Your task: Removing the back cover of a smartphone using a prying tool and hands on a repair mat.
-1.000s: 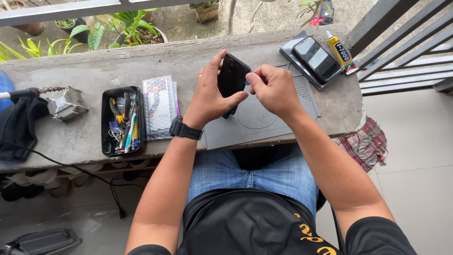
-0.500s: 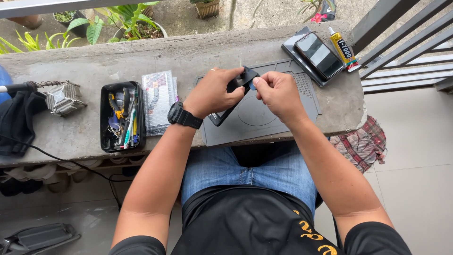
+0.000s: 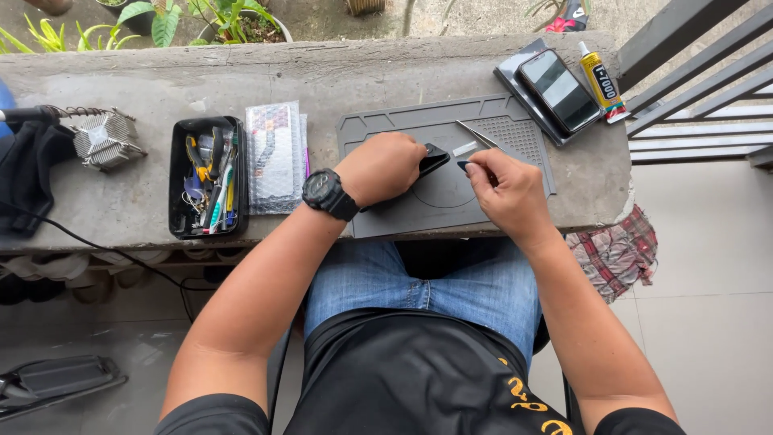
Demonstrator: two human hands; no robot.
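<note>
While the left hand (image 3: 382, 167) grips the black phone (image 3: 432, 159) over the grey mat (image 3: 386, 129), the right hand (image 3: 507, 192) pinches a small tool; the phone looks thin, rigid, fragile: hold by edges.

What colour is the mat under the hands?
Grey, seen in the head view: the mat lies flat on the concrete ledge.

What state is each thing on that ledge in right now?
Left hand: closed on a black phone, held over the grey mat.
Right hand: pinching a small dark piece.
Tweezers: lying loose on the mat.
Second phone: flat, screen up, dark.
Glue tube: lying down, capped.
Tool tray: open, full of tools.
Bubble-wrap packets: stacked flat.
</note>
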